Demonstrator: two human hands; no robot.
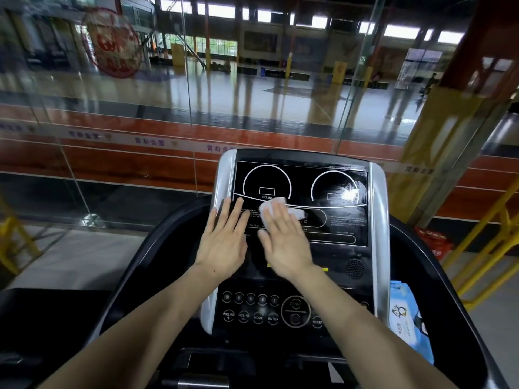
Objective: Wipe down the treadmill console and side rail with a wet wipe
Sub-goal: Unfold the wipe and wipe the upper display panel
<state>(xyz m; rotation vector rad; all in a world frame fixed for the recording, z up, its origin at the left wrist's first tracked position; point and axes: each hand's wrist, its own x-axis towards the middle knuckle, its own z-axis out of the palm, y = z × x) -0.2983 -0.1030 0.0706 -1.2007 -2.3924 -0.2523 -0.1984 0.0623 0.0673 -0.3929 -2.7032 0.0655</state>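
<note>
Two bare hands lay flat on a black treadmill console (337, 220). The right hand (285, 240), fingers extended, pressed a white wet wipe (276, 206) against the screen; the wipe showed beyond its fingertips, below the left dial marked "INCLINE". The left hand (224, 237) rested open and empty just beside it, fingers spread near the console's silver left edge. A blue packet of wipes (407, 324) sat beside the console's right edge.
</note>
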